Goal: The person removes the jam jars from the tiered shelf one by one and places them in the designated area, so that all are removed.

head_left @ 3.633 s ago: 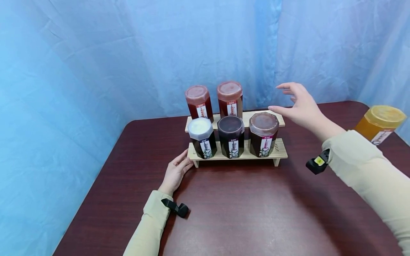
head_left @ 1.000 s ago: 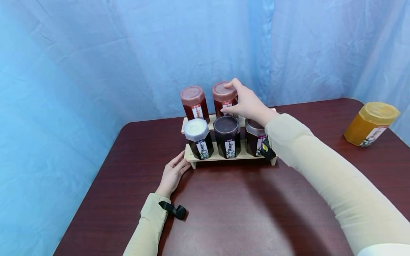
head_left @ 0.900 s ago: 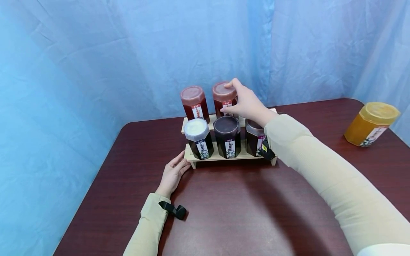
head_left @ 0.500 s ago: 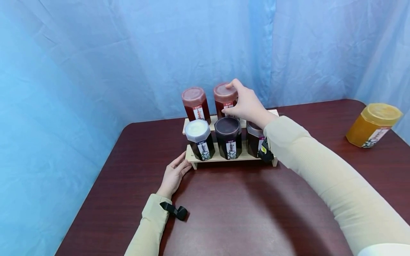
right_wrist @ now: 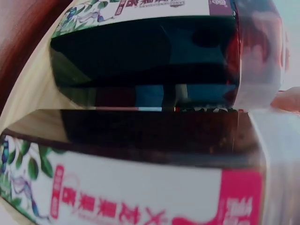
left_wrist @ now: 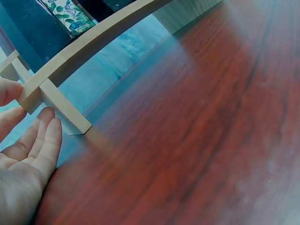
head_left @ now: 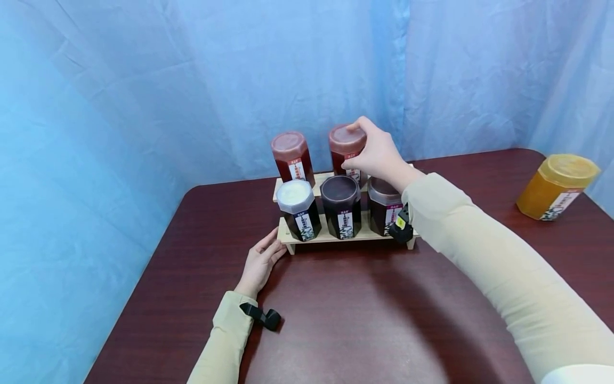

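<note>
My right hand (head_left: 381, 152) grips the top of a red jam jar (head_left: 342, 140), which stands upright on the upper step of a two-step wooden rack (head_left: 283, 234). In the right wrist view, a fingertip (right_wrist: 288, 99) shows at the edge beyond two labelled jars. My left hand (head_left: 259, 266) pinches the left end of the rack's lower step, whose corner (left_wrist: 33, 98) shows in the left wrist view. Another red jar (head_left: 290, 152) is at the upper left. On the lower step are a white-lidded jar (head_left: 296, 197), a dark jar (head_left: 340, 197) and a purple-labelled jar (head_left: 384, 208), partly behind my right wrist.
A yellow jar (head_left: 558, 186) stands on the dark red-brown table (head_left: 364, 320) at the right, apart from the rack. Blue curtain (head_left: 288, 64) hangs behind and to the left of the table.
My right hand came in from the right to the second red jar. Since half a second ago, hand and jar have shifted slightly right along the upper step. My left hand stays put.
</note>
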`<action>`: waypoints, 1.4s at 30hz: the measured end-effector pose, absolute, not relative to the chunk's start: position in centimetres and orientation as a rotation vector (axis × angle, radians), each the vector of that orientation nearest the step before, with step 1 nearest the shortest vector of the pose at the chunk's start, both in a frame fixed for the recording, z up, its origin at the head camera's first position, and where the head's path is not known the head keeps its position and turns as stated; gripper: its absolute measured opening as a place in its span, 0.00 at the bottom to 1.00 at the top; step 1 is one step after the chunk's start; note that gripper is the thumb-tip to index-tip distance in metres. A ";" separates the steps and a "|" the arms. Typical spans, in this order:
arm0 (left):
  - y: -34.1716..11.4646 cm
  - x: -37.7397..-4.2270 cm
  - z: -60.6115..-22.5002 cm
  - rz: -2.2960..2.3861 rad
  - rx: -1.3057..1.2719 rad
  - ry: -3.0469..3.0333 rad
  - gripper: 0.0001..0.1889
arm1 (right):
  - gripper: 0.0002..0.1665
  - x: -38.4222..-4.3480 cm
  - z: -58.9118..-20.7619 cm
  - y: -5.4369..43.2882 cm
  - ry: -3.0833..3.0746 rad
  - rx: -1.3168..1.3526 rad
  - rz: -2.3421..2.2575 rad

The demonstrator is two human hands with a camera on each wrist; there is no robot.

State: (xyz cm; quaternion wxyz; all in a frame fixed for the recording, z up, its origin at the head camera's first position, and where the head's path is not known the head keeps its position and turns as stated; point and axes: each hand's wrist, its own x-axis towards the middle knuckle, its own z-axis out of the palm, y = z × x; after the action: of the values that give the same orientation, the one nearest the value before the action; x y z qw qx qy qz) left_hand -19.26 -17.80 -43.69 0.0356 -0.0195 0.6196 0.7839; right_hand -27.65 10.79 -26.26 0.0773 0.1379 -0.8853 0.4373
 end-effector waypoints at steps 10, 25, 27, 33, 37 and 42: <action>-18.2 -19.3 -44.0 2.427 -0.033 1.897 0.25 | 0.40 -27.4 -26.1 12.7 -2.639 0.349 1.283; -18.4 -19.6 -44.0 2.432 -0.015 1.907 0.25 | 0.42 -27.4 -27.2 17.0 -2.493 0.226 1.344; -18.5 -19.6 -44.1 2.425 -0.020 1.916 0.25 | 0.42 -27.3 -27.6 17.4 -2.458 0.206 1.361; -18.3 -19.4 -44.0 2.417 -0.025 1.919 0.25 | 0.40 -26.4 -28.7 18.2 -2.307 0.140 1.485; -18.2 -19.3 -43.9 2.396 -0.023 1.925 0.25 | 0.41 -25.8 -29.4 18.7 -2.151 0.101 1.620; -18.0 -19.3 -43.7 2.414 -0.035 1.913 0.25 | 0.41 -25.2 -30.1 19.7 -1.984 0.072 1.700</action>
State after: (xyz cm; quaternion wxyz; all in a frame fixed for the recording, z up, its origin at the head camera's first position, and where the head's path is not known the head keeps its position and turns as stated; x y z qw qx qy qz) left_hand -19.32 -18.04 -43.70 0.0305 -0.0115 0.6207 0.7834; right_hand -25.24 19.71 -30.07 0.2608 0.0267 -0.7327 0.6280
